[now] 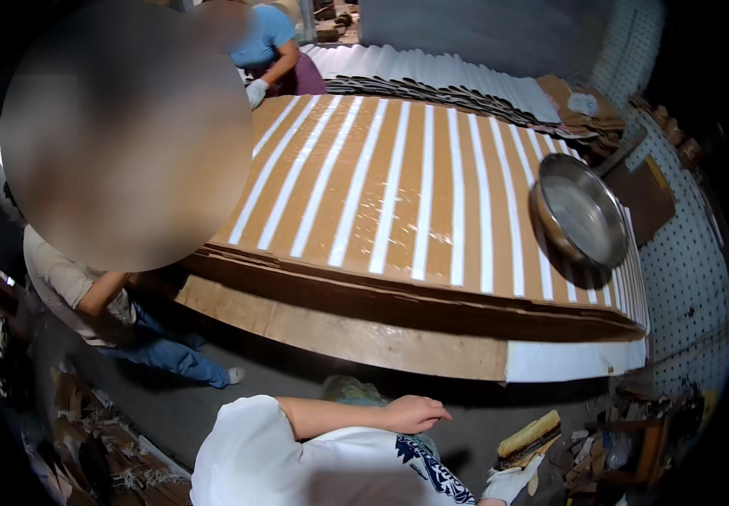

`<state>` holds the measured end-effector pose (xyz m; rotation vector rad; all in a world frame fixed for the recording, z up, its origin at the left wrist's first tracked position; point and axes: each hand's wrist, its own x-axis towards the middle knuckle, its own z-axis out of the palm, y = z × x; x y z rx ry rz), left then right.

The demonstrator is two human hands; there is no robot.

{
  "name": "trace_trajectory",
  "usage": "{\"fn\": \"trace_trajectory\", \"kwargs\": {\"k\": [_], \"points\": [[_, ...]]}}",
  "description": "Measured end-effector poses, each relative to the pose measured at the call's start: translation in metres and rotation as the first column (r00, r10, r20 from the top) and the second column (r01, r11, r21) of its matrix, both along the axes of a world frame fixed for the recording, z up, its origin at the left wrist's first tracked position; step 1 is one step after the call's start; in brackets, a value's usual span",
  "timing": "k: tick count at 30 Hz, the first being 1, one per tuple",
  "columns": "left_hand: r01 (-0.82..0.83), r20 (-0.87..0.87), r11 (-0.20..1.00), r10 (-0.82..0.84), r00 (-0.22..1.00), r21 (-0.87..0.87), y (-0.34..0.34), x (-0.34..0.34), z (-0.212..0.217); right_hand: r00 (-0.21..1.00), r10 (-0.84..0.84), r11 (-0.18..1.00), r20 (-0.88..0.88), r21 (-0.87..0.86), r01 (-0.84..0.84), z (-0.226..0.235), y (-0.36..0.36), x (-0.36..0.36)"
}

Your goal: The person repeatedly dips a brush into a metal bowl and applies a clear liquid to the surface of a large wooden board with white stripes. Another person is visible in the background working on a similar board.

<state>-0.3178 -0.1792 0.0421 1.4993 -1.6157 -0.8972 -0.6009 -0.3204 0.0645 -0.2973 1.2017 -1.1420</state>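
My bare left hand [415, 414] is held in front of my body, its fingers loosely stretched and nothing in them. At the lower right, my right hand [512, 481] wears a white glove and is closed around a wide brush [529, 438] with a yellow upper part and a dark band. Part of the brush's handle is hidden by the glove. Ahead of me lies a broad stack of brown cardboard sheets [356, 211] with white strips running across it. A round steel basin [584, 211] stands on the stack's right end, with something pale and cloudy inside.
A co-worker in a light shirt and jeans [170, 354] stands at the left of the stack. Another person in a blue top [270, 38] is at the far side, one hand gloved. White corrugated sheets [432, 72] lie behind. Scraps [592, 455] litter the floor at right.
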Motion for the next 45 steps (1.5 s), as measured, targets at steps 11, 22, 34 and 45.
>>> {"fn": "trace_trajectory", "kwargs": {"k": [11,22,34,45], "points": [[0.219,0.045,0.976,-0.22,0.974,0.017,-0.076,-0.132,0.003,0.944,-0.266,0.962,0.196,-0.012,0.273,-0.025,-0.009,-0.159],[0.382,0.038,0.924,-0.383,0.923,0.032,-0.181,-0.169,-0.011,0.808,-0.517,0.856,0.283,0.172,0.487,-0.016,-0.079,-0.168],[0.266,-0.038,0.959,-0.27,0.962,-0.096,-0.38,-0.157,0.005,0.992,-0.095,0.977,0.087,-0.183,0.11,0.066,-0.339,-0.129],[-0.425,-0.104,0.899,0.434,0.895,0.102,-0.414,-0.097,0.011,0.848,0.51,0.818,0.147,-0.387,-0.425,0.107,-0.584,0.025]]}}
